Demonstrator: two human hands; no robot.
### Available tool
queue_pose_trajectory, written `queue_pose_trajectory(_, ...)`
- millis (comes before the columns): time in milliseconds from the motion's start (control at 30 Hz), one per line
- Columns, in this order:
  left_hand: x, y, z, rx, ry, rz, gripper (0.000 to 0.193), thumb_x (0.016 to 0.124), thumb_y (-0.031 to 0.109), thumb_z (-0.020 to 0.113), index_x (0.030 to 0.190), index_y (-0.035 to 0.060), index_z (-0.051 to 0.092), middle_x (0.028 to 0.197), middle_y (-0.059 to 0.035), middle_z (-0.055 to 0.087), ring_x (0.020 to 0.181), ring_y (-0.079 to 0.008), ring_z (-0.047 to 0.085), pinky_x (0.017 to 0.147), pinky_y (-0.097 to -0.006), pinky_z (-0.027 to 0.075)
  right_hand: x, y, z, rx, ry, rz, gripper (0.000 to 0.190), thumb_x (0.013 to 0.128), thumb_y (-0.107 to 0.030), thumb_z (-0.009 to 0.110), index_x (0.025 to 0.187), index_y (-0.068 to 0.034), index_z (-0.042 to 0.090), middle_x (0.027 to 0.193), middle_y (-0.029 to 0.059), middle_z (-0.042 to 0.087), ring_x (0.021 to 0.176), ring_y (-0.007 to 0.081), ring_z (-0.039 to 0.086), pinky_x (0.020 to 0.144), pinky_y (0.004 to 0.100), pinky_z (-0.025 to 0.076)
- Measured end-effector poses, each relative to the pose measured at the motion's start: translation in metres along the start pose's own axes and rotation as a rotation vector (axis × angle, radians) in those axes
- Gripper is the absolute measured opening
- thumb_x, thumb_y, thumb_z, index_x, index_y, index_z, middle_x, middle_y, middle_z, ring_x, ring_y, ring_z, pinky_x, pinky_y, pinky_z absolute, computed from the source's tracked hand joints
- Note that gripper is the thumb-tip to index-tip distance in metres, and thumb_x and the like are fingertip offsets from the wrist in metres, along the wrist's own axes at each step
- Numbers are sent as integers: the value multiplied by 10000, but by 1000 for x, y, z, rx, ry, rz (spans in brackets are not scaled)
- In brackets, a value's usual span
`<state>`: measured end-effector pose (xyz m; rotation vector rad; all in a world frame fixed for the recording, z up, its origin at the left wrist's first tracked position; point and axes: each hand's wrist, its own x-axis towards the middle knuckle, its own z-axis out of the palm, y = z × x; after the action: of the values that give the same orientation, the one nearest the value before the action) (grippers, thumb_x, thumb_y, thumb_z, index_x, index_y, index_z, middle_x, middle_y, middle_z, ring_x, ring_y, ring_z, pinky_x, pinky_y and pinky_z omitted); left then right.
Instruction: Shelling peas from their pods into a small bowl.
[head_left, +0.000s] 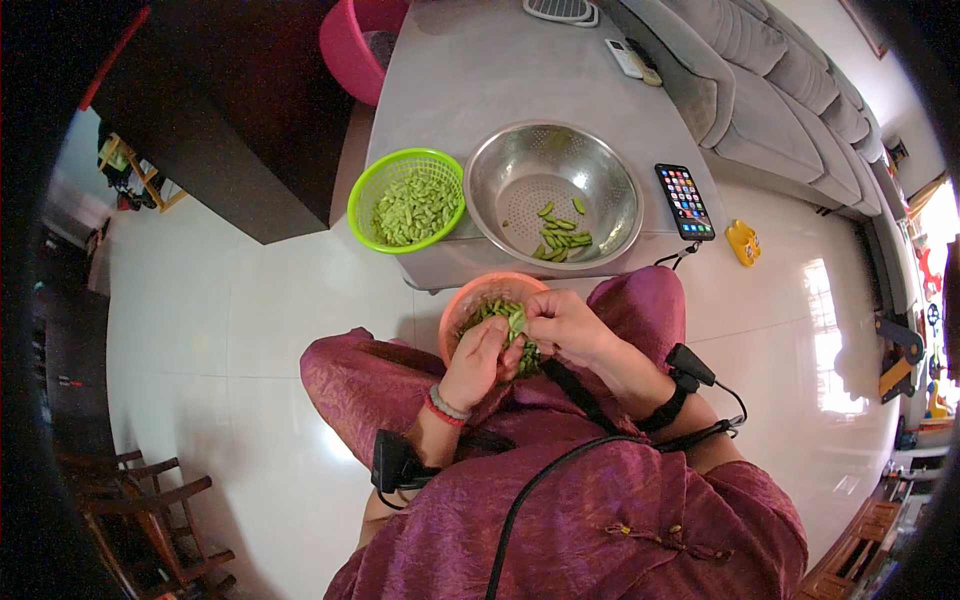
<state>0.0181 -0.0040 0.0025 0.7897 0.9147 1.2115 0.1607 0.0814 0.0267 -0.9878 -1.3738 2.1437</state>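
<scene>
My left hand (480, 356) and my right hand (568, 327) meet over an orange plastic bucket (452, 319), pinching a green bean pod (517, 322) between them. Green pods or hulls fill the bucket, partly hidden under my fingers. Just beyond it, a steel colander (487, 214) on a grey table holds several whole pods (559, 236). Left of the colander, touching or nearly touching it, a lime-green plastic basket (360, 225) contains a heap of shelled green beans (417, 210).
A smartphone (684, 202) with a lit screen and a cord lies at the right edge of the grey table (525, 75). Remote controls (632, 61) lie farther back. A pink tub (341, 52) is beside the table, a grey sofa (772, 127) to the right, yellow slippers (743, 243) on the floor.
</scene>
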Motion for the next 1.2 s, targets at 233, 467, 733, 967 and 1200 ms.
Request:
queue_pose_trajectory(233,3,-4,-4,-422,-71,-176,214,964,227,360,899,66,487,647,1,438,496,-89,340,452,-223,286,1,5,-6,-104,-37,-53,99,747,-17,581,695,-37,499,563,-14,478,430,64,434,388,199,323)
queue_pose_trajectory(467,4,-4,7,-175,261,-60,230,963,260,388,870,79,497,670,36,459,530,-55,387,469,-197,310,-1,7,2,-446,81,-144,104,709,-54,622,675,-16,531,577,-1,522,484,47,461,424,201,359)
queue_pose_trajectory(733,6,-20,-6,30,195,106,148,944,158,418,870,68,509,698,41,458,570,-37,420,490,-195,351,0,16,5,-704,176,-355,128,675,-71,660,677,13,564,579,23,554,542,53,498,482,235,422)
queue_pose_trajectory(967,4,-11,-4,-363,147,-43,134,908,73,402,926,42,531,737,-5,524,587,-72,483,513,-214,402,-3,13,10,-776,293,-421,143,682,-81,680,681,8,569,605,71,601,559,71,562,505,244,462)
queue_pose_trajectory(1200,3,-16,-3,-301,191,-4,114,882,49,449,922,35,555,712,5,528,570,-74,477,508,-213,394,-2,16,9,-779,336,-524,147,674,-106,692,692,-8,585,624,82,589,526,139,567,501,276,462)
